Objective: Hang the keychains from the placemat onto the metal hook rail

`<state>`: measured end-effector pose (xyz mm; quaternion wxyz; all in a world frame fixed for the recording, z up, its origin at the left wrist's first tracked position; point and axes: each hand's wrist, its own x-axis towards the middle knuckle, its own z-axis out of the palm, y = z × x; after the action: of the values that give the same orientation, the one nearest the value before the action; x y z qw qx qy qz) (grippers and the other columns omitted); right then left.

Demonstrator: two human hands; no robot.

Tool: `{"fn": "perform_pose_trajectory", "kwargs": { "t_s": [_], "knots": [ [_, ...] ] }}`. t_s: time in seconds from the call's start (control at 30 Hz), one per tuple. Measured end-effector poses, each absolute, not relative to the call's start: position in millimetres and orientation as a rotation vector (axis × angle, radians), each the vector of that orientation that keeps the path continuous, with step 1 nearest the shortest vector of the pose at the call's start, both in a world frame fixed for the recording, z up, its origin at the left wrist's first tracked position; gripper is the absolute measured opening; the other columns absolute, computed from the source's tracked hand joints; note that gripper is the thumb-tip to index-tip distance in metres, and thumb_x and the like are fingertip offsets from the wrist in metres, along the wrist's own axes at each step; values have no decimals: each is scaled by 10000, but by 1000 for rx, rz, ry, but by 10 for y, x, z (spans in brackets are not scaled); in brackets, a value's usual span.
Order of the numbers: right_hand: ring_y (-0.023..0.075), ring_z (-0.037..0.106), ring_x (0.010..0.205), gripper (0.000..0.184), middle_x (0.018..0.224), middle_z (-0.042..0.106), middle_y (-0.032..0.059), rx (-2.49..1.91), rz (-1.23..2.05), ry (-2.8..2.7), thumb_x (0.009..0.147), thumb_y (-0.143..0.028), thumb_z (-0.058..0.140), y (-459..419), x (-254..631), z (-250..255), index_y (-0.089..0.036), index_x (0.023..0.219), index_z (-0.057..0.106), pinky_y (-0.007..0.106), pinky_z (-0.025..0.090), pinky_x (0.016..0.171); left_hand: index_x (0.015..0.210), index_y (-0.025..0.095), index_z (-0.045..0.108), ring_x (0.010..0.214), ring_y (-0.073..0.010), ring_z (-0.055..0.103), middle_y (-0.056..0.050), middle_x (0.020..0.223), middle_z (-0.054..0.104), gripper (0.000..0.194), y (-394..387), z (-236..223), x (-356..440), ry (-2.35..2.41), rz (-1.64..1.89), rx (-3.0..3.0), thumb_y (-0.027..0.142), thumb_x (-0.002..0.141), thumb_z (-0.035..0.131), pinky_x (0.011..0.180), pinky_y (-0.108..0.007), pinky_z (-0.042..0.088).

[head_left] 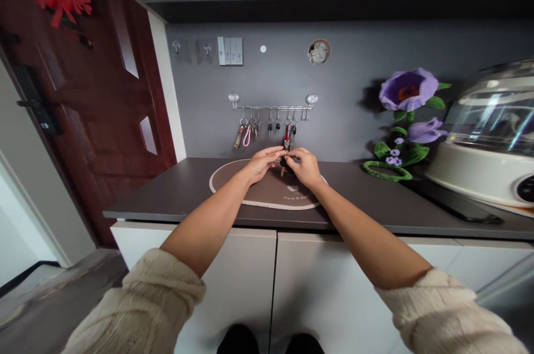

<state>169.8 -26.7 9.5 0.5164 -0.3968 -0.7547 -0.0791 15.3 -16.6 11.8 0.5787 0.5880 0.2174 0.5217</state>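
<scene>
Just above the brown mat (pixel 262 198), both my hands come together at a bunch of keys (pixel 282 161). My left hand (pixel 265 160) reaches in from the left, its fingers pinched on the keys. From the right, my right hand (pixel 304 166) grips the same bunch with bent fingers. A red strap (pixel 287 133) rises just above my fingertips toward the hook rack (pixel 273 108); whether it joins the bunch I cannot tell. My fingers cover part of the keys. More keys, a brown key fob (pixel 239 137) and a pink loop (pixel 247 136) hang from the rack.
The dark countertop (pixel 167 187) runs above white cabinet doors (pixel 233 270). Purple flowers (pixel 409 90), a dark flat phone-like slab (pixel 467 207) and a cream appliance with a clear cover (pixel 479 162) stand at the right. A red-brown door (pixel 100 104) is at the left, a dark shelf (pixel 292 6) overhead.
</scene>
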Motion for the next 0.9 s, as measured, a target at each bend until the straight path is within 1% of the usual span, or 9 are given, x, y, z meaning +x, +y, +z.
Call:
{"fn": "perform_pose_trajectory", "kwargs": {
  "t_s": [0.2,0.47,0.57,0.73,0.9],
  "knots": [
    [154,553,789,199,830,618,53,-936,-160,-1748,764,-290,480,-261,1720,124,-189,804,647,290,422,747,1011,159,592,800,-102,542,-94,1086,598,378,-161,130,135,521,1273,1328,232,646,657,645,-207,380],
    [158,542,821,253,865,608,63,-931,77,-1639,750,-376,491,-216,1766,155,-173,784,637,293,421,738,974,162,595,729,-87,542,-83,987,637,335,-108,116,121,632,1351,1307,275,662,636,602,-196,376],
    [153,540,804,294,853,612,58,-910,194,-1579,742,-416,486,-177,1790,151,-161,795,621,295,415,744,959,164,596,709,-83,545,-78,961,641,317,-82,98,128,690,1366,1315,279,666,622,579,-187,368],
    [130,528,722,336,778,606,37,-826,374,-1495,729,-457,478,-151,1804,154,-146,804,582,278,414,715,880,149,615,637,-92,528,-70,835,655,260,-63,55,152,864,1431,1402,286,659,599,544,-200,352],
    [113,494,647,346,721,573,23,-827,404,-1413,706,-477,494,-190,1813,204,-141,753,562,248,401,629,752,133,623,600,-98,516,-52,698,638,146,-120,52,186,976,1446,1476,234,657,577,608,-236,391]
  ]
}}
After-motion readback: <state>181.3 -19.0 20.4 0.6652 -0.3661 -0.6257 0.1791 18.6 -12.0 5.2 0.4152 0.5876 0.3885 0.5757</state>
